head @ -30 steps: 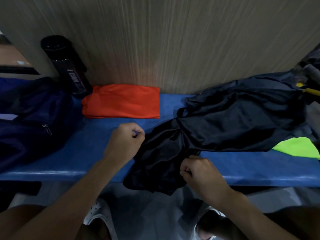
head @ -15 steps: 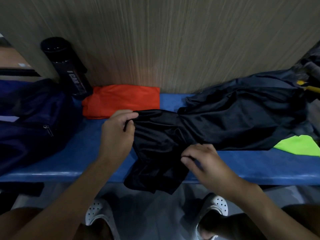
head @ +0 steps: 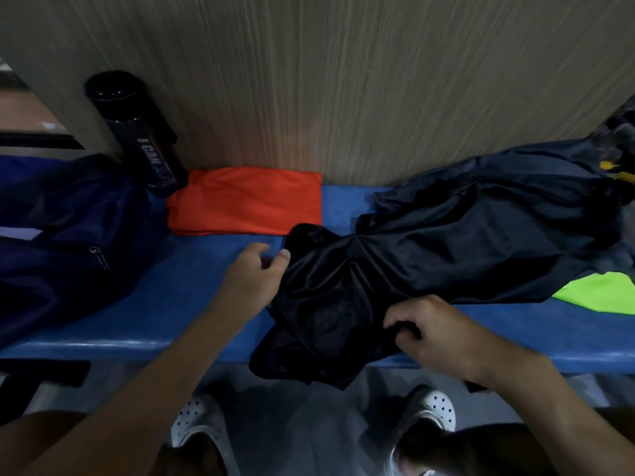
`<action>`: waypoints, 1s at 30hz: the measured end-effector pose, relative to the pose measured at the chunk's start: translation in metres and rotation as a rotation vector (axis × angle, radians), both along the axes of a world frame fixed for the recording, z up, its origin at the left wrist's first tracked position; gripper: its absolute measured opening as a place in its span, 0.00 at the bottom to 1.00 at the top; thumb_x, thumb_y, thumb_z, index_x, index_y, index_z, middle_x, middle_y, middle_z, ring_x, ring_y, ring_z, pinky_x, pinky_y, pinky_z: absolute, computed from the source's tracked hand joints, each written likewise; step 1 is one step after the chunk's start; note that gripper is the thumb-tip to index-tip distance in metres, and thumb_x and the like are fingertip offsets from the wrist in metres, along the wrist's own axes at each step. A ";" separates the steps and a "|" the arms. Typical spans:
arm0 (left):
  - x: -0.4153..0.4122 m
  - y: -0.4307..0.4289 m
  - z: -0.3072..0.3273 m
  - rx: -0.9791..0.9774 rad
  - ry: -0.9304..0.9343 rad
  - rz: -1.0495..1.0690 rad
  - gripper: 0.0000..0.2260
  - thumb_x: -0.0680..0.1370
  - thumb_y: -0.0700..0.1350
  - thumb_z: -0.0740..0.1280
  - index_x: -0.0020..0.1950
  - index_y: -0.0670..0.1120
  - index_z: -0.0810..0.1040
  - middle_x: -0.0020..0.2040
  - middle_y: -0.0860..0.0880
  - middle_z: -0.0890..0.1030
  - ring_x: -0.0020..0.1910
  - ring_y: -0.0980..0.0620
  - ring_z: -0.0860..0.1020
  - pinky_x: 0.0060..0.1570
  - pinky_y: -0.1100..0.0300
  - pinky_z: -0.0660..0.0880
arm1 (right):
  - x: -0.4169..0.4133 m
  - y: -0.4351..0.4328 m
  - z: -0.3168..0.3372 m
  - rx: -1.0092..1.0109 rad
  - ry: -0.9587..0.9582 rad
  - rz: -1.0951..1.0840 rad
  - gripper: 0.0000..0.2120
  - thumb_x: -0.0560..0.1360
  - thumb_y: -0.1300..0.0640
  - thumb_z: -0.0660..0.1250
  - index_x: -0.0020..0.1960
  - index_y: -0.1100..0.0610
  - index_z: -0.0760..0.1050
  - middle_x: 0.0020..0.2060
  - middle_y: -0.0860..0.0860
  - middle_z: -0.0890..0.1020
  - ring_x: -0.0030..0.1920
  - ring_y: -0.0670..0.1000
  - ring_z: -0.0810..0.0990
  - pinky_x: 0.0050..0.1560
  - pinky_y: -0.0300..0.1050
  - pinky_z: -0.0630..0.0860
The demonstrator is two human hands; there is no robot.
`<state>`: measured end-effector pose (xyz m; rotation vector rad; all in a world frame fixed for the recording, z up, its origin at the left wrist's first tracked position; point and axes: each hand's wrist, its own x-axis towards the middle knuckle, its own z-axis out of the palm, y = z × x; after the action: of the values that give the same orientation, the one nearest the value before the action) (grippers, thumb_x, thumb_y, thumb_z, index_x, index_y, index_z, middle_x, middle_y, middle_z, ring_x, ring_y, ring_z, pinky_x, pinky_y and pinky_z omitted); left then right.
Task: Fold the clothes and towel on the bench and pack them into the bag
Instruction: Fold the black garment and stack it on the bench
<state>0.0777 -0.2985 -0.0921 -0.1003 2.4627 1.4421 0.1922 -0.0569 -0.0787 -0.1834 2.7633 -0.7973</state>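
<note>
A shiny black garment (head: 343, 290) lies crumpled on the blue bench (head: 192, 304), with its lower part hanging over the front edge. My right hand (head: 436, 334) pinches a fold of it near the bench's front edge. My left hand (head: 256, 273) hovers at the garment's left edge with fingers apart, holding nothing. An orange cloth (head: 247, 204) lies folded at the back of the bench. The dark blue bag (head: 62, 235) sits at the left end.
A black bottle (head: 137, 132) stands against the wall between the bag and the orange cloth. More dark clothes (head: 498, 207) are piled on the right, with a neon green piece (head: 598, 292) beneath them. My white shoes (head: 429, 413) are on the floor below.
My left hand has let go of the black garment's top edge and now sits open beside it. My right hand shifted right and took a fresh pinch of the cloth.
</note>
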 end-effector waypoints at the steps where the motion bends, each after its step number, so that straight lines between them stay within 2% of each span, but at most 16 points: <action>1: -0.001 0.001 -0.001 0.031 -0.011 0.022 0.23 0.80 0.53 0.67 0.71 0.44 0.69 0.51 0.47 0.81 0.51 0.47 0.81 0.56 0.49 0.78 | 0.000 0.002 0.000 -0.012 -0.026 -0.011 0.12 0.70 0.59 0.61 0.44 0.46 0.79 0.34 0.44 0.81 0.35 0.44 0.78 0.38 0.41 0.75; 4: -0.002 0.002 0.001 0.119 -0.027 0.059 0.25 0.78 0.47 0.71 0.73 0.43 0.69 0.54 0.46 0.81 0.51 0.53 0.80 0.48 0.65 0.76 | 0.001 0.001 0.001 -0.095 0.038 -0.094 0.13 0.69 0.56 0.60 0.48 0.46 0.80 0.36 0.43 0.83 0.38 0.44 0.80 0.44 0.47 0.78; 6: 0.003 0.006 0.008 0.177 0.016 0.062 0.19 0.78 0.42 0.71 0.68 0.42 0.74 0.49 0.50 0.82 0.46 0.59 0.80 0.42 0.71 0.76 | -0.001 0.000 -0.002 -0.132 0.153 -0.135 0.13 0.70 0.54 0.60 0.48 0.48 0.81 0.39 0.39 0.81 0.42 0.43 0.80 0.47 0.48 0.79; 9: 0.010 0.009 0.017 0.228 0.187 -0.077 0.13 0.77 0.35 0.71 0.58 0.48 0.80 0.48 0.53 0.83 0.48 0.60 0.81 0.58 0.62 0.78 | -0.009 -0.003 -0.006 -0.153 0.376 -0.133 0.14 0.75 0.57 0.65 0.59 0.51 0.78 0.46 0.41 0.78 0.50 0.44 0.78 0.53 0.44 0.76; 12: 0.022 0.013 0.023 0.321 0.214 -0.311 0.14 0.76 0.32 0.70 0.54 0.50 0.82 0.46 0.52 0.84 0.49 0.59 0.82 0.54 0.66 0.75 | -0.017 -0.009 -0.002 -0.254 0.417 -0.169 0.26 0.77 0.55 0.69 0.72 0.47 0.66 0.58 0.42 0.75 0.61 0.42 0.72 0.63 0.36 0.69; 14: 0.027 0.015 0.022 0.352 0.186 -0.411 0.14 0.76 0.31 0.70 0.53 0.49 0.82 0.45 0.53 0.84 0.49 0.60 0.82 0.53 0.67 0.74 | -0.024 -0.017 -0.001 -0.241 0.439 -0.114 0.33 0.76 0.56 0.71 0.76 0.45 0.60 0.65 0.44 0.71 0.65 0.43 0.69 0.67 0.36 0.65; 15: 0.029 0.015 0.021 0.354 0.177 -0.450 0.14 0.76 0.31 0.70 0.54 0.49 0.82 0.46 0.52 0.85 0.49 0.60 0.82 0.53 0.67 0.74 | -0.027 -0.020 -0.002 -0.196 0.456 -0.073 0.34 0.75 0.57 0.71 0.76 0.45 0.61 0.67 0.46 0.69 0.66 0.45 0.68 0.68 0.39 0.64; 16: 0.030 0.015 0.022 0.360 0.167 -0.486 0.14 0.76 0.31 0.70 0.54 0.49 0.82 0.47 0.51 0.85 0.50 0.59 0.82 0.53 0.67 0.75 | -0.030 -0.023 -0.003 -0.137 0.481 -0.038 0.33 0.73 0.58 0.72 0.75 0.46 0.65 0.68 0.48 0.68 0.66 0.48 0.67 0.69 0.43 0.65; 18: 0.030 0.014 0.024 0.370 0.143 -0.521 0.12 0.77 0.32 0.69 0.53 0.48 0.82 0.47 0.49 0.86 0.50 0.56 0.83 0.53 0.66 0.76 | -0.034 -0.028 -0.007 -0.049 0.550 0.001 0.21 0.72 0.60 0.71 0.64 0.49 0.77 0.66 0.51 0.69 0.63 0.52 0.67 0.64 0.52 0.70; 20: 0.027 0.010 0.022 0.371 0.131 -0.468 0.10 0.78 0.33 0.69 0.48 0.48 0.83 0.44 0.49 0.86 0.46 0.54 0.84 0.49 0.65 0.77 | -0.034 -0.027 -0.008 0.004 0.591 0.006 0.10 0.72 0.58 0.67 0.52 0.51 0.81 0.62 0.51 0.72 0.62 0.54 0.69 0.57 0.57 0.72; 21: 0.024 0.006 0.016 0.316 0.172 -0.406 0.11 0.77 0.35 0.69 0.44 0.50 0.83 0.41 0.49 0.86 0.43 0.55 0.83 0.47 0.64 0.77 | -0.032 -0.023 -0.009 0.026 0.584 0.013 0.09 0.72 0.58 0.65 0.50 0.52 0.80 0.61 0.51 0.72 0.63 0.55 0.69 0.56 0.58 0.72; 23: 0.016 -0.003 0.003 0.059 0.296 -0.338 0.07 0.76 0.41 0.71 0.41 0.52 0.82 0.39 0.50 0.84 0.39 0.58 0.81 0.45 0.58 0.77 | -0.026 -0.012 -0.007 0.087 0.553 0.022 0.08 0.70 0.57 0.65 0.47 0.52 0.80 0.61 0.50 0.73 0.64 0.55 0.68 0.55 0.57 0.72; 24: 0.014 -0.007 -0.002 -0.074 0.310 -0.367 0.04 0.76 0.45 0.72 0.42 0.52 0.81 0.38 0.52 0.83 0.38 0.60 0.80 0.43 0.59 0.76 | -0.021 -0.006 -0.005 0.129 0.544 0.016 0.08 0.70 0.56 0.64 0.46 0.52 0.80 0.61 0.50 0.73 0.64 0.56 0.68 0.54 0.57 0.72; 26: 0.017 -0.015 -0.007 -0.277 0.222 -0.490 0.07 0.75 0.52 0.73 0.45 0.49 0.82 0.39 0.56 0.80 0.36 0.64 0.76 0.39 0.66 0.70 | -0.012 0.008 -0.003 0.210 0.533 -0.023 0.09 0.69 0.54 0.63 0.45 0.53 0.80 0.60 0.51 0.73 0.62 0.57 0.69 0.54 0.57 0.72; 28: 0.023 -0.017 -0.009 -0.384 0.144 -0.578 0.10 0.73 0.55 0.74 0.47 0.49 0.83 0.41 0.57 0.79 0.39 0.63 0.76 0.39 0.68 0.69 | -0.006 0.021 -0.001 0.279 0.532 -0.087 0.10 0.68 0.53 0.63 0.45 0.55 0.79 0.58 0.53 0.74 0.61 0.58 0.69 0.53 0.57 0.72; 30: 0.026 -0.017 -0.010 -0.401 0.191 -0.570 0.07 0.73 0.51 0.76 0.41 0.52 0.80 0.40 0.56 0.79 0.41 0.59 0.78 0.40 0.64 0.72 | 0.000 0.032 0.000 0.309 0.543 -0.139 0.10 0.67 0.54 0.63 0.44 0.56 0.79 0.57 0.53 0.74 0.60 0.59 0.69 0.52 0.56 0.71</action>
<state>0.1037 -0.3157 -0.1020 0.6317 2.5899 0.7425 0.1920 -0.0245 -0.0789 -0.1671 3.3977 -0.3731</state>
